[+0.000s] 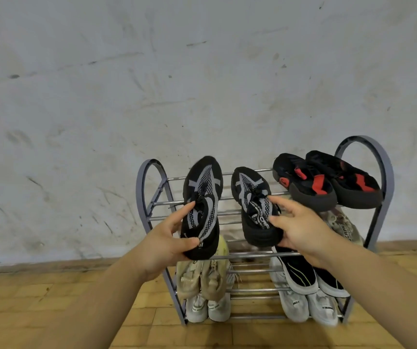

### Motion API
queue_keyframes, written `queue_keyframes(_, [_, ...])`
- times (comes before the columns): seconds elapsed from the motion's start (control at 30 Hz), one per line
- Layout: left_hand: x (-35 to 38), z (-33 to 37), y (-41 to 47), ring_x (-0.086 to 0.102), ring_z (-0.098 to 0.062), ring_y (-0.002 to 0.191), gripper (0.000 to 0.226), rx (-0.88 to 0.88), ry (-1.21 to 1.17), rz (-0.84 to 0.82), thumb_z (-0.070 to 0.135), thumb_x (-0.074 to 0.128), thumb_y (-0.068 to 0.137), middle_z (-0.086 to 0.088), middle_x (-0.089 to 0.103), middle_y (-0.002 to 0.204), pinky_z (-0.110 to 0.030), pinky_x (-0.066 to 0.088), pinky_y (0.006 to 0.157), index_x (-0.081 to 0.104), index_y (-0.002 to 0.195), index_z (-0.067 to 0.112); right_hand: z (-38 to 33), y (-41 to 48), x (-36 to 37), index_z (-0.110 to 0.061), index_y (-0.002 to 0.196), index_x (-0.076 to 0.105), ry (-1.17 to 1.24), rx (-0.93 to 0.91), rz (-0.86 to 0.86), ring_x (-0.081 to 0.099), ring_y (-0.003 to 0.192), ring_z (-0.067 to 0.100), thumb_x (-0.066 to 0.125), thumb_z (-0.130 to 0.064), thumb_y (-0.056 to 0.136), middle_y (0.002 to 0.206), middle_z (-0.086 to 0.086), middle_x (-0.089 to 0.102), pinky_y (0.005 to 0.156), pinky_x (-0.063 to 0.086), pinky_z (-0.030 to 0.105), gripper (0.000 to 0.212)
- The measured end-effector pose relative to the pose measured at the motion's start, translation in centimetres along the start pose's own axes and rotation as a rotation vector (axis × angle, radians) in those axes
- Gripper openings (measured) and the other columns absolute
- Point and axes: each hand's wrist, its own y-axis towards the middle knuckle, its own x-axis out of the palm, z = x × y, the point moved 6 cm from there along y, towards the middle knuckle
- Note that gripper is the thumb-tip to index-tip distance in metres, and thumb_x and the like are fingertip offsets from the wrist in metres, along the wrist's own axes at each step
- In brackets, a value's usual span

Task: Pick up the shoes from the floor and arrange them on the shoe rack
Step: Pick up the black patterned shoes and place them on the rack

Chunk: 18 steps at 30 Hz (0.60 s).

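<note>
While the lower tiers of the shoe rack point(388, 172) already hold pale pairs and a black-and-red pair point(328, 182) sits top right, the left hand point(162, 248) and right hand point(300, 227) each have fingers closed on a black-and-grey shoe point(202, 202) and its mate point(255, 207), both over the top tier. No shoes show on the visible floor, so this looks like the last pair.

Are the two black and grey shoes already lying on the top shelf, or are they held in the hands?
Held. The left hand grips one black and grey shoe, the right hand the other, over the top shelf.
</note>
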Motion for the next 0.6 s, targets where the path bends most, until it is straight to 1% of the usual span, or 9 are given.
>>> queue_keyframes(0.17, [-2.0, 0.8, -1.8, 0.066, -0.032, 0.126, 0.085, 0.043, -0.013, -0.059, -0.014, 0.07, 0.087, -0.007, 0.06, 0.146, -0.054, 0.057, 0.098, 0.05, 0.151, 0.039, -4.0, -2.3, -1.2, -0.048, 0.129, 0.064, -0.057, -0.217, 0.113, 0.066, 0.119, 0.018, 0.065, -0.007, 0.098, 0.133, 0.0, 0.067, 0.098, 0.056, 0.05, 0.051])
queue_keyframes(0.23, [-2.5, 0.6, -3.0, 0.063, -0.034, 0.129, 0.087, 0.006, -0.002, -0.165, -0.013, 0.072, 0.084, -0.008, 0.06, 0.148, -0.053, 0.057, 0.099, 0.048, 0.153, 0.034, -5.9, -4.2, -1.9, -0.042, 0.14, 0.058, -0.155, -0.345, 0.162, 0.067, 0.113, 0.001, 0.062, -0.006, 0.1, 0.125, -0.017, 0.068, 0.101, 0.056, 0.036, 0.054])
queue_keyframes(0.3, [-2.3, 0.5, -4.4, 0.064, -0.033, 0.127, 0.087, -0.049, 0.048, -0.306, -0.017, 0.069, 0.084, -0.007, 0.058, 0.15, -0.047, 0.059, 0.093, 0.046, 0.154, 0.029, -7.1, -6.0, -2.7, -0.039, 0.144, 0.054, -0.184, -0.435, 0.199, 0.064, 0.101, -0.016, 0.061, -0.006, 0.101, 0.109, -0.033, 0.063, 0.091, 0.057, 0.018, 0.055])
queue_keyframes(0.33, [-2.0, 0.2, -4.9, 0.063, -0.031, 0.129, 0.086, -0.078, 0.091, -0.364, -0.02, 0.066, 0.085, -0.006, 0.057, 0.151, -0.046, 0.058, 0.094, 0.044, 0.154, 0.027, -7.4, -6.6, -2.8, -0.04, 0.144, 0.054, -0.174, -0.451, 0.199, 0.062, 0.101, -0.015, 0.061, -0.006, 0.101, 0.104, -0.035, 0.063, 0.087, 0.058, 0.021, 0.055])
queue_keyframes(0.4, [-1.4, -0.9, -5.7, 0.056, -0.028, 0.138, 0.084, -0.144, 0.223, -0.466, -0.019, 0.066, 0.086, -0.003, 0.054, 0.154, -0.049, 0.051, 0.106, 0.044, 0.155, 0.022, -7.3, -7.4, -3.1, -0.043, 0.142, 0.057, -0.117, -0.424, 0.14, 0.067, 0.103, 0.0, 0.061, -0.005, 0.101, 0.114, -0.026, 0.069, 0.082, 0.061, 0.041, 0.055])
queue_keyframes(0.43, [-1.0, -1.8, -5.8, 0.053, -0.027, 0.141, 0.082, -0.203, 0.294, -0.497, -0.015, 0.069, 0.086, -0.002, 0.052, 0.156, -0.047, 0.049, 0.109, 0.045, 0.155, 0.022, -7.1, -7.5, -3.1, -0.042, 0.14, 0.058, -0.09, -0.394, 0.078, 0.073, 0.098, 0.008, 0.059, -0.004, 0.102, 0.125, -0.017, 0.069, 0.075, 0.064, 0.042, 0.054])
queue_keyframes(0.47, [-0.9, -2.7, -5.8, 0.052, -0.027, 0.142, 0.078, -0.26, 0.358, -0.508, -0.01, 0.072, 0.087, -0.002, 0.05, 0.157, -0.043, 0.048, 0.109, 0.05, 0.153, 0.024, -6.8, -7.7, -3.0, -0.04, 0.139, 0.058, -0.076, -0.361, 0.004, 0.074, 0.093, 0.007, 0.057, -0.002, 0.102, 0.132, -0.01, 0.068, 0.071, 0.064, 0.034, 0.054])
queue_keyframes(0.53, [-1.3, -4.8, -5.8, 0.056, -0.031, 0.137, 0.068, -0.396, 0.453, -0.507, 0.003, 0.078, 0.09, -0.004, 0.047, 0.16, -0.04, 0.05, 0.105, 0.057, 0.148, 0.034, -6.2, -8.3, -3.1, -0.039, 0.14, 0.058, -0.132, -0.292, -0.167, 0.07, 0.107, 0.006, 0.053, 0.0, 0.103, 0.137, -0.009, 0.066, 0.088, 0.059, 0.034, 0.054])
queue_keyframes(0.6, [-1.0, -4.9, -7.0, 0.067, -0.02, 0.121, 0.076, -0.458, 0.479, -0.564, -0.006, 0.071, 0.092, 0.002, 0.052, 0.154, -0.03, 0.055, 0.087, 0.046, 0.153, 0.032, -5.1, -9.2, -3.1, -0.039, 0.138, 0.06, -0.274, -0.219, -0.344, 0.065, 0.122, 0.007, 0.051, 0.001, 0.104, 0.135, -0.016, 0.066, 0.1, 0.054, 0.039, 0.053])
